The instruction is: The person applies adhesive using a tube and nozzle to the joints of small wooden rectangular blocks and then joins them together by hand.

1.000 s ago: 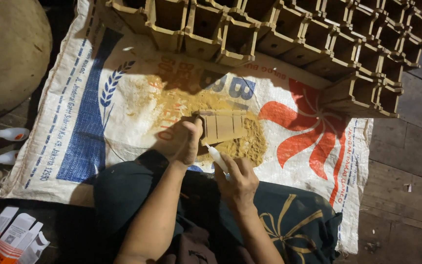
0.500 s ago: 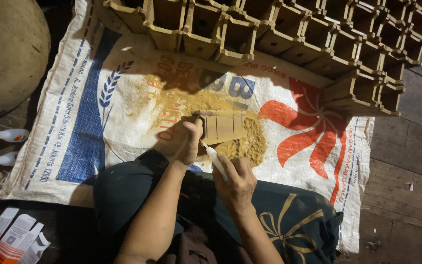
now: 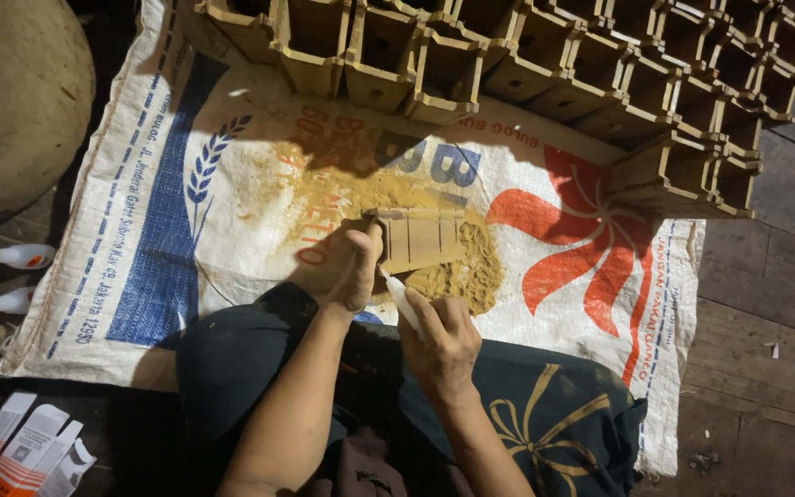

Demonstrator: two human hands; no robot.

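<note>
The left hand (image 3: 347, 267) has its fingers (image 3: 365, 241) clenched around the near-left end of a small, tan, slatted wooden box piece (image 3: 420, 237), holding it tilted just above a heap of yellow-brown sawdust (image 3: 471, 271). The right hand (image 3: 448, 336) sits just below and right of the left one, its fingers (image 3: 439, 313) wrapped around a small white plastic squeeze bottle (image 3: 402, 299) whose narrow tip points up toward the lower edge of the wooden piece, right beside the left fingers; whether the tip touches the wood cannot be told.

Beneath both hands and the sawdust lies a white woven plastic sack (image 3: 232, 239) spread flat on the floor, printed with a blue panel to the left of the fingers and a red flower-like shape (image 3: 572, 248) to their right. Beyond the fingers, along the sack's far edge, stand rows of open square wooden boxes (image 3: 545, 64) of the same tan wood, packed side by side and running off to the far right.

Nearer than the hands, dark clothing with a yellow ribbon-like pattern (image 3: 535, 419) covers the person's lap. Well left of the fingers, two more white squeeze bottles (image 3: 20, 256) lie on the floor beside a large rounded tan object (image 3: 11, 101). At the near-left corner lie white and orange cardboard cartons (image 3: 25, 451). To the far right, dark wooden floor planks (image 3: 775, 322) show.
</note>
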